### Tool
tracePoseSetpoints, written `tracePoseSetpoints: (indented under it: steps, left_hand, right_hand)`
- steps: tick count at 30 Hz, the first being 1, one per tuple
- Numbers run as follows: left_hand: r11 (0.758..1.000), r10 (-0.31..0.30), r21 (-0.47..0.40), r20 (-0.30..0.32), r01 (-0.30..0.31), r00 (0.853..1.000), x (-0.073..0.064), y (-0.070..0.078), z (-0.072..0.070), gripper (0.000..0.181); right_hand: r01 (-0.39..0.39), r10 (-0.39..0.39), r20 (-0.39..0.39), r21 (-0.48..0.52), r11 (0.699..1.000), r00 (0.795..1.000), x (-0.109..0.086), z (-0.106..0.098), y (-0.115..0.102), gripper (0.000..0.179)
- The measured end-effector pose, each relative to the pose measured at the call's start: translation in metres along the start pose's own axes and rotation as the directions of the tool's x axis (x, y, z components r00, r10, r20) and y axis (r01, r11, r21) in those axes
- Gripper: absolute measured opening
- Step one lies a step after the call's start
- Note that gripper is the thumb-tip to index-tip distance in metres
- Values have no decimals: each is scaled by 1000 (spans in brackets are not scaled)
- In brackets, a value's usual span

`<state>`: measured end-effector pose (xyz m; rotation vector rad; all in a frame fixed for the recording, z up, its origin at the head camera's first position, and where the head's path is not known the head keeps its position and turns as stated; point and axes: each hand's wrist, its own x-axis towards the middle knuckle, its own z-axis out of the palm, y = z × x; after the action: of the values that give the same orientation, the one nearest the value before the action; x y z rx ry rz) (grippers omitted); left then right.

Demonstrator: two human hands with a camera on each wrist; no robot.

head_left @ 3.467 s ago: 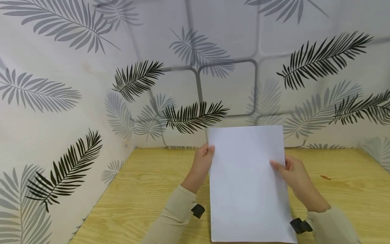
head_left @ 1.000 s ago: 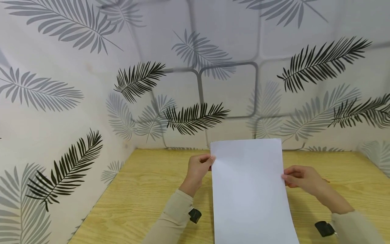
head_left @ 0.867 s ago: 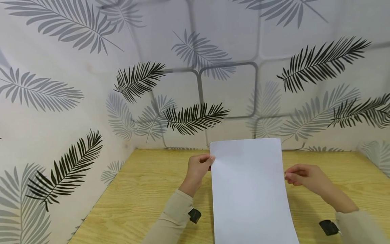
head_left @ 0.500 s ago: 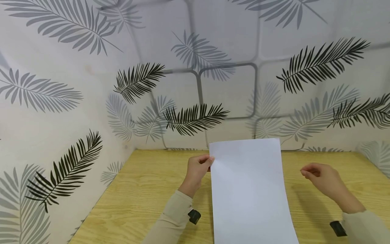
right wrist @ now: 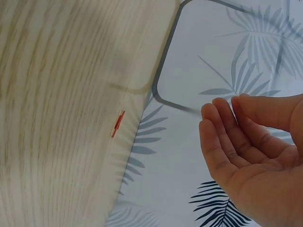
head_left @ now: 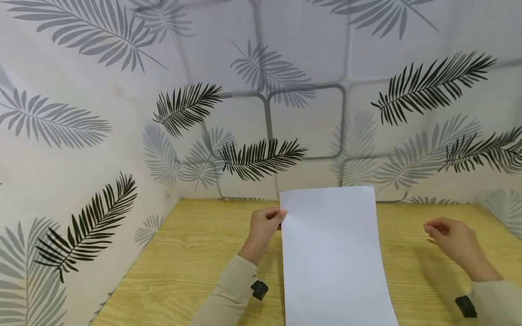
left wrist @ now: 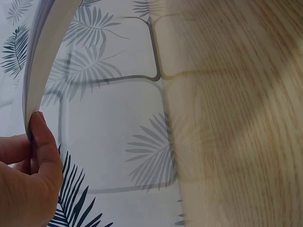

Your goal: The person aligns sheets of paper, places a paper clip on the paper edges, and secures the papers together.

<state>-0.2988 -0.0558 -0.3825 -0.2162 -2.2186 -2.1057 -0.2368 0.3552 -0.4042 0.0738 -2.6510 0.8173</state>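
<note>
My left hand [head_left: 263, 231] pinches the left edge of the white paper [head_left: 332, 253] near its upper corner, thumb in front. In the left wrist view the paper [left wrist: 42, 61] curves upward from the thumb and fingers, and its edge looks layered like several sheets. The paper's right side is free of any hand. My right hand [head_left: 456, 240] hovers over the right part of the table, fingers loosely bent and holding nothing. A red paper clip [right wrist: 118, 124] lies on the wood; in the head view, the fingertips partly cover this paper clip [head_left: 432, 241].
The wood-grain table [head_left: 204, 253] reaches back to a wall covering [head_left: 244, 113] printed with leaves. Each wrist carries a small black device, the left device [head_left: 259, 290] and the right device [head_left: 466, 306], beside beige sleeves.
My right hand has let go of the paper's right edge and moved right to the paper clip. The paper sits lower than at first; my left hand keeps its pinch.
</note>
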Motion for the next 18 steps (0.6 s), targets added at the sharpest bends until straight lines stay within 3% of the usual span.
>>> tracePoseSetpoints:
  steps: [4,9,18]
  left_hand:
    - [1000,0,1,-1,0,1000,-1,0,0,24]
    - [1000,1,4,-6,0,1000,-1,2,0,23]
    - [1000,9,8,-8,-8,1000,-1,3,2,23]
  right_hand:
    - [9,-10,-33,-30,1000,999,1,0,4,19]
    - [-8,7,-18,-31,1000,1000,3,0,9,20]
    - [-73,78,115,-49,996,990,10,-6,23,31]
